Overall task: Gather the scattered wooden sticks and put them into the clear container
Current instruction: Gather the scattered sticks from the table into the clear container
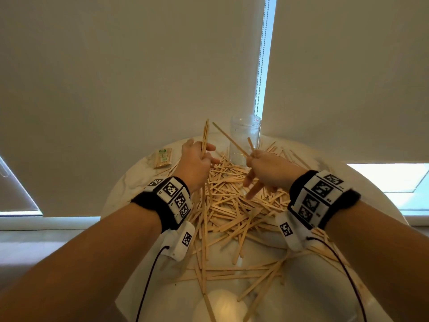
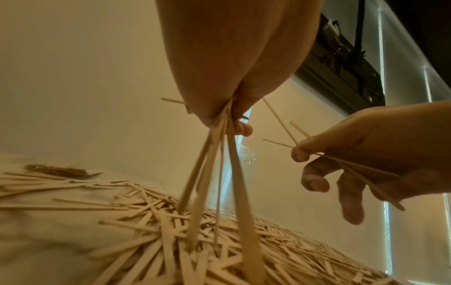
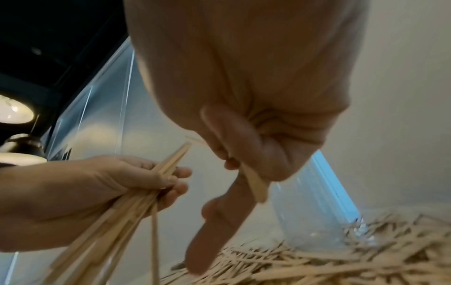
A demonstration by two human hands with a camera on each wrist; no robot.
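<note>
A big heap of flat wooden sticks [image 1: 232, 201] covers the round white table [image 1: 130, 182]. My left hand [image 1: 197, 161] is raised above the heap and grips a bundle of several sticks [image 1: 204, 138] upright; the bundle [image 2: 219, 173] fans downward in the left wrist view. To the right, my right hand [image 1: 260, 168] pinches a few sticks [image 1: 228, 140] that point up and left, while its other fingers hang down. The clear container [image 1: 243, 138] stands upright at the table's far side, just behind both hands, and looks empty. It also shows as a clear container [image 3: 314, 210] beside the heap.
A small wrapped pack of thin sticks [image 1: 162, 158] lies at the table's far left. Loose sticks [image 1: 232, 270] reach toward the near edge. Roller blinds [image 1: 139, 66] hang close behind the table, with a bead chain [image 1: 261, 66] above the container.
</note>
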